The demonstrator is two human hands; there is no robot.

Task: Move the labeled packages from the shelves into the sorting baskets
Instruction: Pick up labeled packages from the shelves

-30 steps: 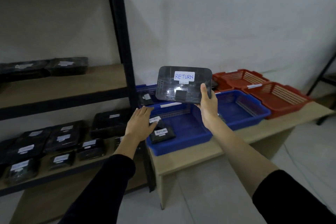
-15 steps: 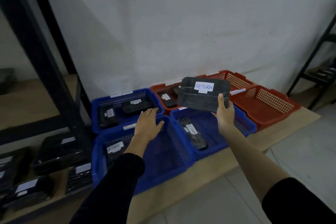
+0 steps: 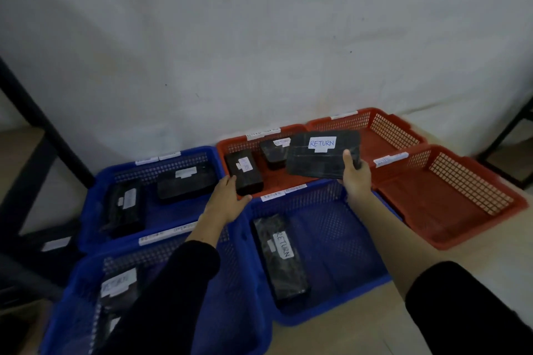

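Right hand (image 3: 355,179) fingers grip RETURN package (image 3: 323,157) above red basket (image 3: 230,150); left hand (image 3: 227,201) fingers relaxed, holding nothing.

The left sleeve (image 3: 170,291) covers much of the blue basket (image 3: 253,311) at the desk's near-left corner, whose lower part the frame edge cuts off. The right hand (image 3: 356,181) hides its fingers behind the held package (image 3: 320,160), only the thumb showing. The paper tags (image 3: 262,133) on the basket rims are too blurred to read.
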